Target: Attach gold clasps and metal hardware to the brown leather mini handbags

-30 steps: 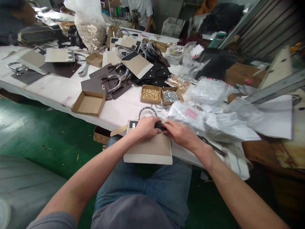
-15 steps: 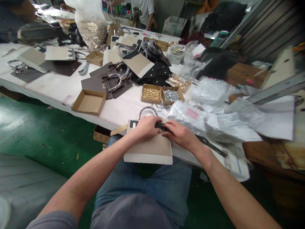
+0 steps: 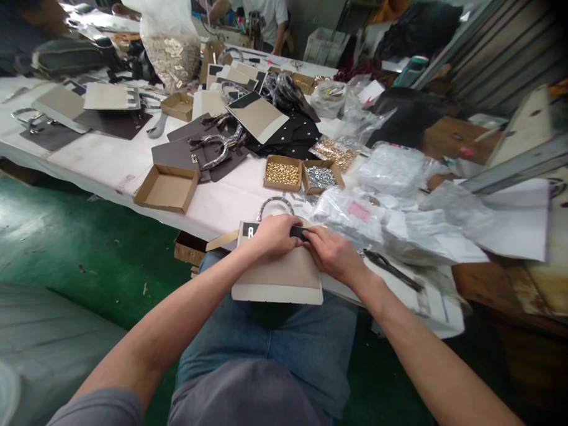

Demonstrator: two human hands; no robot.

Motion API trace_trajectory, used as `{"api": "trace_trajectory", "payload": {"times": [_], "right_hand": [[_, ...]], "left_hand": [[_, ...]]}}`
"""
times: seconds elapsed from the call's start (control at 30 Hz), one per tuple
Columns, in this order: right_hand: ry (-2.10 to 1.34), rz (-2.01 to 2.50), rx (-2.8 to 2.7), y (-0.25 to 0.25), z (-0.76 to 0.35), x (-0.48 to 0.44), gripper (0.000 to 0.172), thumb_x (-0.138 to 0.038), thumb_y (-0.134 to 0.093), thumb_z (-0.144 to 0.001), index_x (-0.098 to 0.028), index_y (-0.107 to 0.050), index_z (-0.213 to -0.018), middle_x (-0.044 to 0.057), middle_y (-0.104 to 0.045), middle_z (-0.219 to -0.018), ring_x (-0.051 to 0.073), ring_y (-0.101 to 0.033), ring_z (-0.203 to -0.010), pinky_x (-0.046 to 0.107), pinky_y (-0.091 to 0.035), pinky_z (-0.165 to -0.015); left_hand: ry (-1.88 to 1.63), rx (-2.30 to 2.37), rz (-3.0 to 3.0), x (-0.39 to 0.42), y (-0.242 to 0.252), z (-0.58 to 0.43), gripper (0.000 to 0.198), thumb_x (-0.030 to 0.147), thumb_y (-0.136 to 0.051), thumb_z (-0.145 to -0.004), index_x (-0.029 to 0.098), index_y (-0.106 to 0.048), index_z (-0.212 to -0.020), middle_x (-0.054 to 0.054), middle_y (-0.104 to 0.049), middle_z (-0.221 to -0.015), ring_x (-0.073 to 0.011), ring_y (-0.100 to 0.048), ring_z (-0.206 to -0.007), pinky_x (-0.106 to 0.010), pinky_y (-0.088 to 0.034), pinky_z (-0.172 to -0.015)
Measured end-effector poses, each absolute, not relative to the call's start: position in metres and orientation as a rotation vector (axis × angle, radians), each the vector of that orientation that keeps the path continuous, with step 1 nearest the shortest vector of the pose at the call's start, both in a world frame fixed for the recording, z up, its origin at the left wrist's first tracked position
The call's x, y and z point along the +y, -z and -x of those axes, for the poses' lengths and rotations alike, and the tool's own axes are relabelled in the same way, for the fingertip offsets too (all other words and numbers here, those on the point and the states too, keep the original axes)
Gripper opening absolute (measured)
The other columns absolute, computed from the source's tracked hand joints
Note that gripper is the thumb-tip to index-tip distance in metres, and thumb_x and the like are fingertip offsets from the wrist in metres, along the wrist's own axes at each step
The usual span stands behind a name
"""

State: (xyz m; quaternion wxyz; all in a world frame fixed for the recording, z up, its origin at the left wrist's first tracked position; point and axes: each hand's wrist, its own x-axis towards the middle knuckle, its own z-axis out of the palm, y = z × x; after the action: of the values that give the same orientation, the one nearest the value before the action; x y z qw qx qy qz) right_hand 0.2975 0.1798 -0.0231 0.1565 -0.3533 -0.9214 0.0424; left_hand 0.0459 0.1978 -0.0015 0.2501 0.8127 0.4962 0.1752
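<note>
A beige bag panel [image 3: 274,278] with a black strip along its top lies across my lap, against the table's front edge. My left hand [image 3: 278,234] is closed on the top of the panel, thumb and fingers at the black strip. Beside it, my right hand [image 3: 334,253] pinches the strip's right part, its fingertips close to the left thumb. What lies under the fingertips is hidden. A plastic-wrapped bag handle [image 3: 275,201] arches up behind the panel. A small metal fitting [image 3: 250,232] shows on the strip, left of my left hand.
Boxes of gold hardware [image 3: 281,174] and silver hardware [image 3: 320,177] stand past my hands. A cardboard tray [image 3: 166,189] is at left, near grey bag pieces [image 3: 179,147]. Plastic-wrapped packs [image 3: 349,215] and a dark-handled tool [image 3: 393,270] lie at right. Someone in a white shirt [image 3: 267,11] sits across.
The fingers of my right hand have drawn in flatter against the strip, and the hand is slightly lower and further left. My left hand stays on the panel, which has barely shifted.
</note>
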Motion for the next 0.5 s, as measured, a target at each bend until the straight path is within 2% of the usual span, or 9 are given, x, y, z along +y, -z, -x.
{"api": "trace_trajectory", "payload": {"times": [0.3,0.5], "right_hand": [[0.028,1.030,-2.641,0.027,-0.292,0.174,0.027,-0.026,-0.046,-0.120,-0.018,-0.068,-0.132,0.020,-0.074,-0.133,0.035,-0.073,-0.119,0.049,-0.061,-0.098],[-0.012,1.098,-2.605,0.028,-0.289,0.171,0.027,-0.026,-0.046,-0.120,-0.021,-0.069,-0.133,0.018,-0.074,-0.131,0.034,-0.073,-0.118,0.045,-0.062,-0.092]], "left_hand": [[-0.404,1.266,-2.248,0.205,0.001,-0.044,0.049,0.038,-0.081,-0.093,0.020,-0.078,-0.138,-0.014,-0.082,-0.136,-0.0362,-0.078,-0.122,-0.042,-0.061,-0.105],[-0.391,1.177,-2.227,0.212,0.002,-0.040,0.049,0.034,-0.084,-0.089,0.020,-0.079,-0.135,-0.014,-0.083,-0.131,-0.0360,-0.078,-0.120,-0.041,-0.060,-0.102]]}}
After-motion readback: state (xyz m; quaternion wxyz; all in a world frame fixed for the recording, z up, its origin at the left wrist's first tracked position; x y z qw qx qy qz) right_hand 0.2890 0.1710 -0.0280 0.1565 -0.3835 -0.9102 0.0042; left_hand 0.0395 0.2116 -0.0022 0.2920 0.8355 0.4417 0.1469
